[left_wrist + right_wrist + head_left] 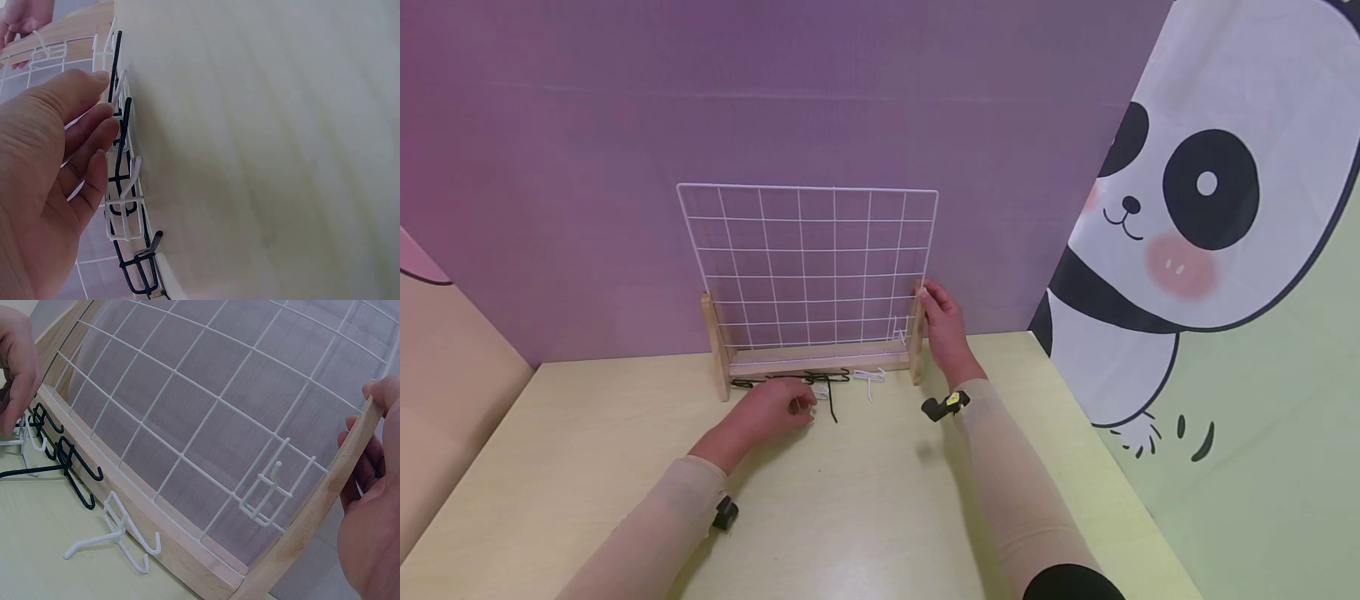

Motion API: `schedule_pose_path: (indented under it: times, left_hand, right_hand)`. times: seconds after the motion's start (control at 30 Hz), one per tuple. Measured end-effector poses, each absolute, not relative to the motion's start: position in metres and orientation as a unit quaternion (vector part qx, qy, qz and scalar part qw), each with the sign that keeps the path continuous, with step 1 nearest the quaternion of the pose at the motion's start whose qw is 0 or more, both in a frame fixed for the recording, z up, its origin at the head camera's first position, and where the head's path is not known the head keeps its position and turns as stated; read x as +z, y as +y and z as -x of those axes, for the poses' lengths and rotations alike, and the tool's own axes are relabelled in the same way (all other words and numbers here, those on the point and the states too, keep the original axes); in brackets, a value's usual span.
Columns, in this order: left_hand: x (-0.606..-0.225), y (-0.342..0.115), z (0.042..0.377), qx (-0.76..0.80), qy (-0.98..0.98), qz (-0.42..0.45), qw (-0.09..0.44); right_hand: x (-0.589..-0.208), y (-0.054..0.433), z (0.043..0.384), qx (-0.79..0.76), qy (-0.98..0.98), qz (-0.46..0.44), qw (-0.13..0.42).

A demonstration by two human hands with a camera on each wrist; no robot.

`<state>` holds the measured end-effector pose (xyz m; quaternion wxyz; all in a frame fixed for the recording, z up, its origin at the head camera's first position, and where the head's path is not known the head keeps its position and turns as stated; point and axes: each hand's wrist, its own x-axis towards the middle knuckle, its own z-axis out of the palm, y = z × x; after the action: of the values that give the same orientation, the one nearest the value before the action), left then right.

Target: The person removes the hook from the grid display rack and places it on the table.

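Note:
A white wire grid stands tilted back in a wooden stand. My right hand grips the stand's right post, its thumb at the front edge and its fingers behind. Low on the grid, beside that post, hangs a white wire hook. Over the row of hooks along the base hovers my left hand, fingers loosely bent, with nothing visibly held. Its fingertips are close to black hooks and a white hook; whether they touch any, I cannot tell.
Another white hook lies on the table by the base bar, right of a black hook. The pale wooden table reaches back to a purple wall. A panda picture covers the right wall.

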<state>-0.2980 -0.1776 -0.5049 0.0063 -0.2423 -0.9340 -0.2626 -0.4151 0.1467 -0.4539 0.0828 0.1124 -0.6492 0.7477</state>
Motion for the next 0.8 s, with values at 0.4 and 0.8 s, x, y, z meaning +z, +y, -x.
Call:
schedule_pose_path:
  times: [0.4, 0.8]
  left_hand:
    - [-0.498, -0.169, 0.298, -0.268, -0.931, 0.247, 0.017]
    - [-0.482, -0.123, 0.312, -0.301, -0.921, 0.24, 0.056]
  right_hand:
    - [-0.455, 0.147, 0.417, 0.755, -0.642, -0.108, 0.081]
    - [-0.455, 0.145, 0.416, 0.746, -0.65, -0.112, 0.095]
